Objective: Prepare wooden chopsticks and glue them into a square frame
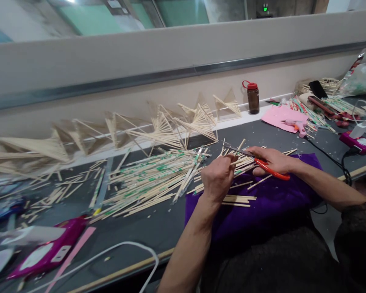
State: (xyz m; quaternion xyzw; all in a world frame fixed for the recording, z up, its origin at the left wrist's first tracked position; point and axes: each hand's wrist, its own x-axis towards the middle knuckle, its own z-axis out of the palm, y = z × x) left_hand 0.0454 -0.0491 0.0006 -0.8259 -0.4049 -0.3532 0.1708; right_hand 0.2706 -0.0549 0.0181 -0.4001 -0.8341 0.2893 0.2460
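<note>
My right hand point(273, 160) is closed round the red handles of a pair of scissors point(264, 165), whose metal blades point left over my left fist. My left hand point(218, 175) is curled shut, its fingers pinching what looks like a thin wooden chopstick close to the blades; most of it is hidden. Behind and beneath both hands lies a loose heap of bare wooden chopsticks point(239, 199), partly on a purple cloth point(280, 203) at the table edge. Left of my fist spreads a pile of chopsticks in clear, green-printed wrappers point(158, 175).
Fan-shaped stick models point(195, 122) line the wall ledge beside a brown bottle point(253, 99) with a red lid. A pink glue gun point(295, 126) rests on pink paper at right. Magenta power units point(53, 248) with cables and short stick offcuts point(59, 195) lie at left.
</note>
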